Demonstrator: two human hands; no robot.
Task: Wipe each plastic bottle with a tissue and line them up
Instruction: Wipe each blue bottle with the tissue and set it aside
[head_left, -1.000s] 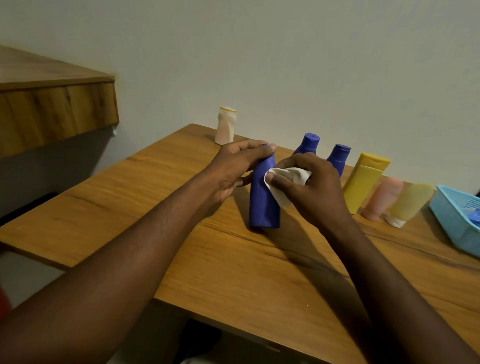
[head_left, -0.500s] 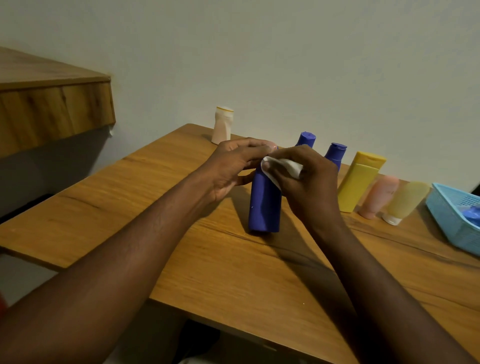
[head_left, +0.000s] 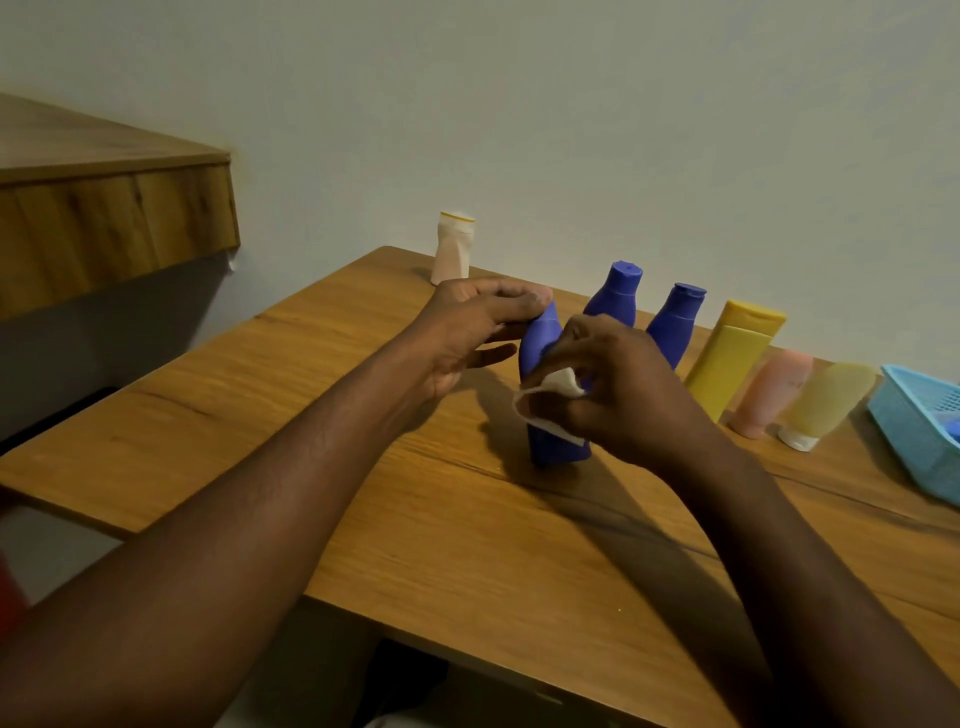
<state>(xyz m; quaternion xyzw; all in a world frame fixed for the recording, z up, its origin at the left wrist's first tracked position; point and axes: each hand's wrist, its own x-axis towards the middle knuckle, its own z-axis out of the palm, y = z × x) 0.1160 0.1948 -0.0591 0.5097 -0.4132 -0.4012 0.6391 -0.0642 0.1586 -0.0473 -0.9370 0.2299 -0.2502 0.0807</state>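
A blue bottle (head_left: 540, 358) stands upright on the wooden table (head_left: 467, 535). My left hand (head_left: 467, 332) pinches its top. My right hand (head_left: 618, 395) presses a white tissue (head_left: 550, 395) against the bottle's lower body. Behind them, along the wall, stand two more blue bottles (head_left: 615, 296) (head_left: 675, 325), a yellow bottle (head_left: 732, 358), a pink tube (head_left: 769, 397) and a pale yellow tube (head_left: 823, 400). A pale peach bottle (head_left: 453, 249) stands alone at the far left corner.
A light blue plastic basket (head_left: 914, 426) sits at the right edge with something blue inside. A wooden shelf (head_left: 109, 218) juts out at the upper left above the table level. The wall runs directly behind the bottle row.
My right hand has slid the tissue down from the bottle's neck to its lower body. My left hand has stayed at the top.
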